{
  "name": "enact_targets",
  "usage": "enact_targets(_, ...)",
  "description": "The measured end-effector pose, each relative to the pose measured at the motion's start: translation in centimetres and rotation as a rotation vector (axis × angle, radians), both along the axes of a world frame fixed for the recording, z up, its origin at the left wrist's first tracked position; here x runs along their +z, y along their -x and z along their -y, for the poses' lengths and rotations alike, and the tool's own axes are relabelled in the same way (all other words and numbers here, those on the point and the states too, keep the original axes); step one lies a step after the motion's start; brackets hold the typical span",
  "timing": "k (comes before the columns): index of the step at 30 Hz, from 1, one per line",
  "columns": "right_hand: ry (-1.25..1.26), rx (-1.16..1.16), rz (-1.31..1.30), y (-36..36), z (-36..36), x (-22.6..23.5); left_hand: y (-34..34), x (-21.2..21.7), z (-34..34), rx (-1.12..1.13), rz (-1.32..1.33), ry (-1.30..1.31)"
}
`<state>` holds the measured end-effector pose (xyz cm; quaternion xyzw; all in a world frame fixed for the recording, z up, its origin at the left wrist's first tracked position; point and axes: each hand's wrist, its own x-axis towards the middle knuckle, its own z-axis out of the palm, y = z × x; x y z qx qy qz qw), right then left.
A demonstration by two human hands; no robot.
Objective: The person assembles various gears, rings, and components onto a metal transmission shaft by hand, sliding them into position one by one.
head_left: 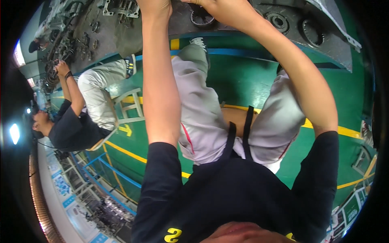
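Note:
My left hand is at the top edge over the workbench, and its fingers are cut off by the picture's edge. Beside it, my right hand reaches in from the right, and only its back and part of a finger show. Whatever the hands hold, if anything, is out of view. Just below my right hand lies a dark toothed metal ring. Farther right on the bench are a round metal hub with concentric rings and a larger ring with inner teeth. A metal part with a shaft and flange lies left of my left hand.
The grey bench top curves along the top, with a blue frame rail below. Many small metal parts lie at its left. A seated co-worker handles parts there. My knees are under the bench edge; a stool is beneath me.

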<state>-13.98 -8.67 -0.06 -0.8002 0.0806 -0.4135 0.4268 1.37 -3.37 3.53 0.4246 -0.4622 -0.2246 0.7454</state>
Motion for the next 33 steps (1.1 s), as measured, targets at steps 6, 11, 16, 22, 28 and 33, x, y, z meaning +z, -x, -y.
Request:
enact_targets(6,0.173,-0.031,-0.130,1.0,1.7,0.6,-0.2,0.2,-0.3,-0.023,-0.023,0.013)
enact_targets(11,0.245,-0.168,-0.341,4.4,2.5,-0.7,0.2,-0.1,0.3,-0.101,-0.010,-0.047)
enact_targets(16,0.700,-0.261,-0.632,8.6,1.7,-1.2,-0.8,0.6,0.2,-0.054,0.093,-0.093)
enact_targets(22,0.812,-0.343,-0.684,9.3,0.3,-3.9,-1.4,-0.5,0.4,-0.141,-0.021,-0.015)
enact_targets(28,0.745,-0.453,-0.851,8.1,0.3,-4.5,-0.9,-0.9,0.5,-0.131,-0.047,0.024)
enact_targets(33,0.440,-0.386,-0.747,7.2,0.1,-3.5,-2.3,-1.4,0.3,-0.015,0.073,0.006)
